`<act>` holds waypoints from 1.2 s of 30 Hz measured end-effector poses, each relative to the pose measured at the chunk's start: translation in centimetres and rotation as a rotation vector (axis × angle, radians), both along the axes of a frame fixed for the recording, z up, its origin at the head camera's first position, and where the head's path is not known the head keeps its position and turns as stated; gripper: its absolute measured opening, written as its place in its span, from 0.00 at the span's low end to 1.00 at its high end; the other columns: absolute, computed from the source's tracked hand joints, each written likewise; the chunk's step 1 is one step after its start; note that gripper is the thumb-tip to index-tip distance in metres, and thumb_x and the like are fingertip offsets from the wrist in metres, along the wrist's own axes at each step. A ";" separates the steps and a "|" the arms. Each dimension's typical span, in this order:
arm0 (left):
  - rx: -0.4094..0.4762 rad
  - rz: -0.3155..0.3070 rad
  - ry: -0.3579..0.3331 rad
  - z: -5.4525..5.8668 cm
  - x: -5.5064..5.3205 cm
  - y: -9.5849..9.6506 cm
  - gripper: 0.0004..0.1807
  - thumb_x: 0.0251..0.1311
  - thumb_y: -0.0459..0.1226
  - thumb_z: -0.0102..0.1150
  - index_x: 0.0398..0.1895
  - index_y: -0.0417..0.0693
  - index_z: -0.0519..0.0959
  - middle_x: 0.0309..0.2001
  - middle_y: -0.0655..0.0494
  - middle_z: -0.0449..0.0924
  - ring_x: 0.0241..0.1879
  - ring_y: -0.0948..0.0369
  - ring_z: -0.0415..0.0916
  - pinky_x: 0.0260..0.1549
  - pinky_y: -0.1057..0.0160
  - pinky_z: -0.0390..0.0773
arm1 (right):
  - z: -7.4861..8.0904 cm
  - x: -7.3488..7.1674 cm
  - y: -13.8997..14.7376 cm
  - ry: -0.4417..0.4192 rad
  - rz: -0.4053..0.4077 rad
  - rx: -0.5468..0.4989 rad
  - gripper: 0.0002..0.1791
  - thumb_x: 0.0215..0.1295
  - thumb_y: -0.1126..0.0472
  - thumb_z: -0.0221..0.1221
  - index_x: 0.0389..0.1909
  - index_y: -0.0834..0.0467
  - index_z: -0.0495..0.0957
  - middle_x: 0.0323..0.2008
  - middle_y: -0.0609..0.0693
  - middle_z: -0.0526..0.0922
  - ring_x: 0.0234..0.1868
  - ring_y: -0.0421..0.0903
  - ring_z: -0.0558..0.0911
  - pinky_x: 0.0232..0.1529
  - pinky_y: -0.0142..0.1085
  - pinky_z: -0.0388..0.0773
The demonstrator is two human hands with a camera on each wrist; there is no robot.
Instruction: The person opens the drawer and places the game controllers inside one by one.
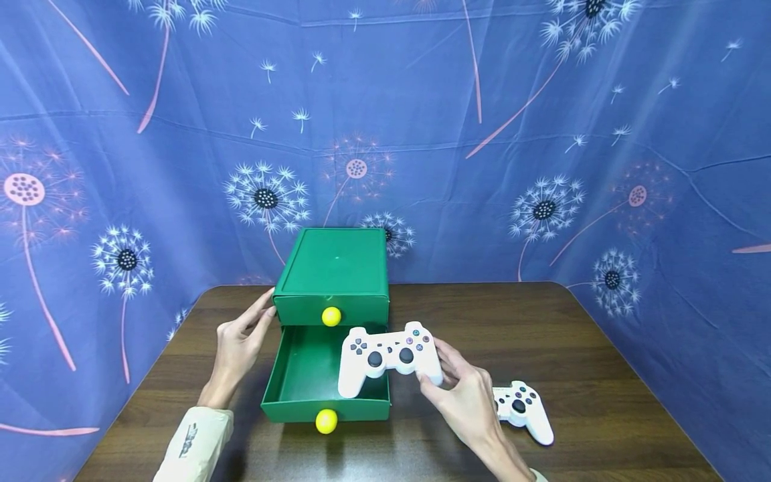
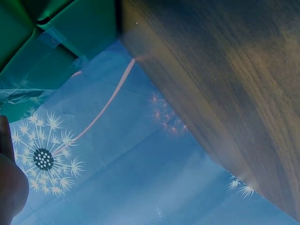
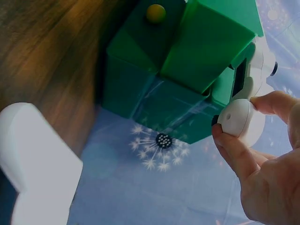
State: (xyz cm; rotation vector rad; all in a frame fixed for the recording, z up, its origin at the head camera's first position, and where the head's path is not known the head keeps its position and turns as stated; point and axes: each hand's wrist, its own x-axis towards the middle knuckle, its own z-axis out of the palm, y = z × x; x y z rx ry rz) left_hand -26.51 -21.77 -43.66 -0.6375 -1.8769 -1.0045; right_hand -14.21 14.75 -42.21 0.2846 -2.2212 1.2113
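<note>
A green two-drawer box stands on the table, its lower drawer pulled out and its upper drawer closed. Against the upper left side of the box my left hand rests with fairly straight fingers, near the front corner. My right hand pinches one grip of a white game controller between thumb and fingers; in the head view the controller overlaps the pulled-out drawer, buttons facing me. The right wrist view shows this controller edge-on. A second white controller lies on the table, partly hidden behind my right hand.
Yellow round knobs mark both drawer fronts. The brown wooden table extends to both sides of the box. Behind it hangs a blue cloth with dandelion prints.
</note>
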 end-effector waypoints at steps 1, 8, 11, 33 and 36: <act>0.000 -0.002 0.001 0.0 0.0 0.0 0.30 0.55 0.15 0.67 0.62 0.40 0.83 0.36 0.43 0.89 0.34 0.56 0.89 0.29 0.77 0.73 | 0.0 0.0 -0.2 0.003 -0.003 0.017 0.31 0.49 0.73 0.75 0.59 0.65 0.82 0.47 0.58 0.89 0.44 0.49 0.89 0.39 0.33 0.84; -0.002 -0.008 -0.009 0.1 0.1 0.1 0.30 0.57 0.16 0.67 0.63 0.41 0.82 0.36 0.44 0.89 0.32 0.49 0.88 0.31 0.78 0.74 | 0.1 -0.1 -1.3 0.023 -0.009 0.098 0.31 0.48 0.71 0.75 0.58 0.64 0.82 0.45 0.59 0.89 0.43 0.50 0.90 0.37 0.35 0.85; -0.005 0.002 -0.006 0.1 0.1 0.1 0.30 0.56 0.16 0.67 0.63 0.40 0.83 0.35 0.44 0.89 0.33 0.53 0.89 0.30 0.77 0.73 | 0.0 -0.1 -1.6 0.035 -0.006 0.111 0.31 0.48 0.71 0.75 0.58 0.65 0.83 0.42 0.59 0.90 0.41 0.49 0.90 0.36 0.36 0.85; -0.010 -0.009 -0.059 0.3 0.5 0.0 0.28 0.63 0.20 0.65 0.66 0.45 0.81 0.41 0.43 0.89 0.43 0.78 0.81 0.34 0.78 0.75 | 0.9 0.3 -3.1 0.034 -0.075 0.248 0.27 0.49 0.66 0.77 0.54 0.61 0.86 0.45 0.54 0.90 0.32 0.38 0.82 0.30 0.35 0.80; -0.017 -0.008 -0.066 0.3 0.6 0.0 0.28 0.64 0.21 0.64 0.66 0.46 0.81 0.42 0.44 0.89 0.42 0.76 0.82 0.34 0.78 0.76 | 0.9 0.3 -3.2 0.051 -0.063 0.246 0.27 0.49 0.66 0.77 0.54 0.60 0.86 0.46 0.52 0.90 0.34 0.38 0.84 0.31 0.36 0.81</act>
